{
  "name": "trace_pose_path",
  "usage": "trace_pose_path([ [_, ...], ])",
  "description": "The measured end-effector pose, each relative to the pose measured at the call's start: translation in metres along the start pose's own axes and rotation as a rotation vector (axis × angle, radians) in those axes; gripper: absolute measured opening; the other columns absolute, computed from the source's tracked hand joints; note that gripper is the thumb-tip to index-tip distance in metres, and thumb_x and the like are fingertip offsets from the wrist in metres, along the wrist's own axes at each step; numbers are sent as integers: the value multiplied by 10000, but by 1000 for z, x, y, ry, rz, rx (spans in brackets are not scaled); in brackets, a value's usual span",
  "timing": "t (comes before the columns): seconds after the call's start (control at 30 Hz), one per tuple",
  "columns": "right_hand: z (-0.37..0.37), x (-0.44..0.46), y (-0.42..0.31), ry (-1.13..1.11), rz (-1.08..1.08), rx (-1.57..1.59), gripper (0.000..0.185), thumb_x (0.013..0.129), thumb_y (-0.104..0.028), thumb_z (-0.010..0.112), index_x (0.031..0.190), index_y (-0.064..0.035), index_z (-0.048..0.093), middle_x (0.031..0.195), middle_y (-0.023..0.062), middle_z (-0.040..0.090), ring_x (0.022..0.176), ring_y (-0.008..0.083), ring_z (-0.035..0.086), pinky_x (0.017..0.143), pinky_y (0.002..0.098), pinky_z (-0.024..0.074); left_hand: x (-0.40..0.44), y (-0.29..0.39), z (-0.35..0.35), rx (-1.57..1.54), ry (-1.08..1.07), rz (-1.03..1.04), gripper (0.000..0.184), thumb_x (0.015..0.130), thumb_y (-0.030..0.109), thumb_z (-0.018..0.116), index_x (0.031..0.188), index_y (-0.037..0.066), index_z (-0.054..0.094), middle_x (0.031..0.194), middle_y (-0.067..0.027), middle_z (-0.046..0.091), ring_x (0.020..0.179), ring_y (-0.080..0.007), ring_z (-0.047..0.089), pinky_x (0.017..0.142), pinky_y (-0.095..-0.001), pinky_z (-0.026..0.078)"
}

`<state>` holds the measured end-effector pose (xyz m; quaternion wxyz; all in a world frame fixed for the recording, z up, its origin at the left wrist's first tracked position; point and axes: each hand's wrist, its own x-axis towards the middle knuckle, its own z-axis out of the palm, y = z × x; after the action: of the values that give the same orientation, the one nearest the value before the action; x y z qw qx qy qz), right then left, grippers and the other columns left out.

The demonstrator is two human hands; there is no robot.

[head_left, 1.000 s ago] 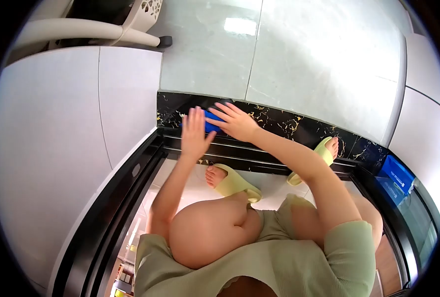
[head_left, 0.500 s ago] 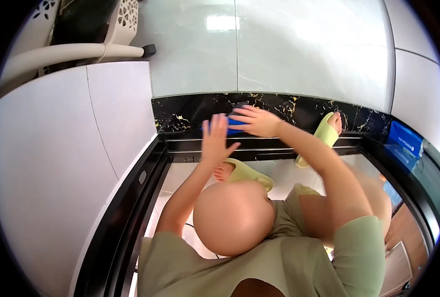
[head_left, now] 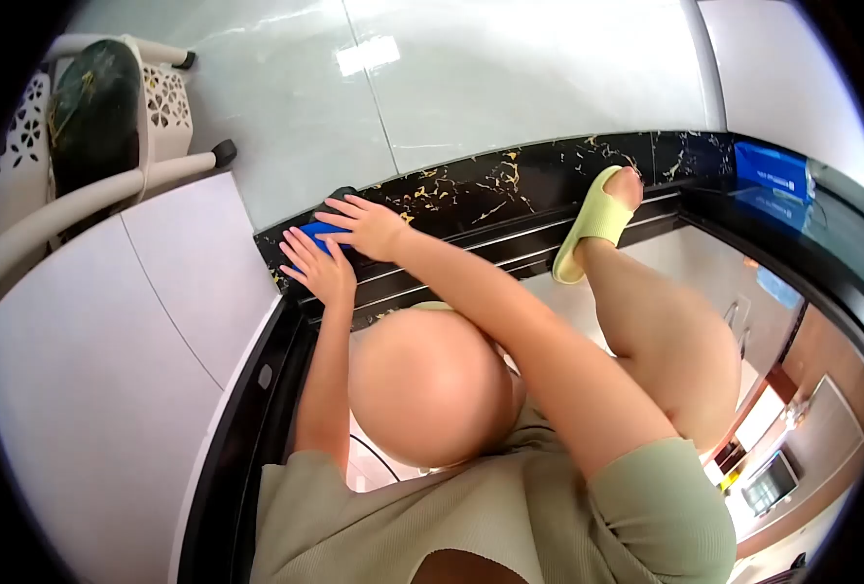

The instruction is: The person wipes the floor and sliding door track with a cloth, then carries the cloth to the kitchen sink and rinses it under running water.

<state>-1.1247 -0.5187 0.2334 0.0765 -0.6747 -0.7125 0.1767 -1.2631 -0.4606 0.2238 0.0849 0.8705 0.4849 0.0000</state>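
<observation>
A blue and dark-grey piece [head_left: 307,232], perhaps a cloth, lies on the black gold-veined sill [head_left: 471,190] near its left end. My left hand [head_left: 323,274] rests flat over its near edge, fingers spread. Just to the right, my right hand [head_left: 378,232] lies palm down on the same piece with its fingers stretched out leftward. Both hands cover much of it, so its exact kind is hidden.
White wall tiles [head_left: 111,311] border the sill at left. A white rack [head_left: 164,102] with a watermelon [head_left: 96,117] stands beyond. Black door tracks [head_left: 510,248] run below the sill. One foot wears a yellow-green slipper [head_left: 580,238]; a blue box [head_left: 773,173] sits at right.
Both hands and the blue piece have moved left along the sill to near the white wall. The view has turned and shifted, showing more of the rack and watermelon.
</observation>
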Motion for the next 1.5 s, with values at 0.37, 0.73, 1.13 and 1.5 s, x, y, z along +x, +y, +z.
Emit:
trace_pose_path([
  [0.37, 7, -29, 18, 161, -97, 0, 514, 879, -356, 504, 1379, -266, 422, 1500, 12, 286, 1401, 260, 203, 1150, 446, 138, -18, 17, -4, 13, -73, 183, 837, 904, 453, 452, 1436, -90, 101, 1521, -232, 93, 1404, -426, 29, 1090, -594, 27],
  [0.73, -54, -250, 197, -241, -367, -48, 594, 854, -298, 555, 1411, -301, 348, 1514, 18, 244, 1410, 258, 184, 1153, 441, 161, -70, 212, 3, -308, -397, 825, 849, 821, 444, 597, 1399, -78, 258, 1483, -225, 229, 1400, -351, 171, 1116, -530, 122],
  [1.13, -19, -126, 153, 70, -562, 97, 517, 864, -337, 551, 1359, -268, 421, 1474, 30, 316, 1381, 262, 247, 1143, 437, 194, -5, 74, -47, 150, -595, 970, 632, 857, 203, 555, 1414, 26, 315, 1484, -116, 294, 1391, -292, 227, 1131, -503, 157],
  [1.5, -81, -308, 268, -127, -253, 43, 536, 855, -216, 565, 1362, -295, 411, 1485, 15, 308, 1383, 246, 255, 1146, 425, 218, -25, 273, 18, -256, -468, 1197, 681, 837, 283, 592, 1423, 80, 312, 1486, -103, 293, 1386, -272, 239, 1128, -491, 169],
])
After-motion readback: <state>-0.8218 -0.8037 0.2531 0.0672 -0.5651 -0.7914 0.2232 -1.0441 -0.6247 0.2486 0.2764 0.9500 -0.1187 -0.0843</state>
